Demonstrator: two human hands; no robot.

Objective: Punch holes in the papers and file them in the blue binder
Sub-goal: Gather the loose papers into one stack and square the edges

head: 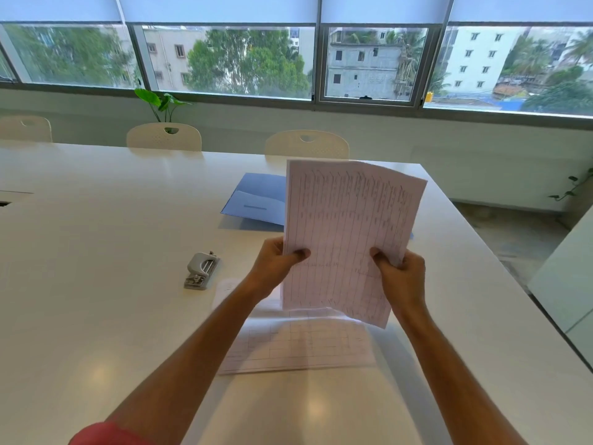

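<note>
Above white table [96, 316], left hand [276, 261] and right hand [401, 271] grip upright papers [346, 232]

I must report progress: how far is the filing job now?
Done: blue binder lies open. In hand: left hand and right hand hold the paper stack upright. Left: punching with the hole punch, filing, and the sheets on the table.

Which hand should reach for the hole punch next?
Left, probably. The hole punch sits on the table just outside the left hand, while the right hand is across the held paper stack and could keep gripping it.
</note>
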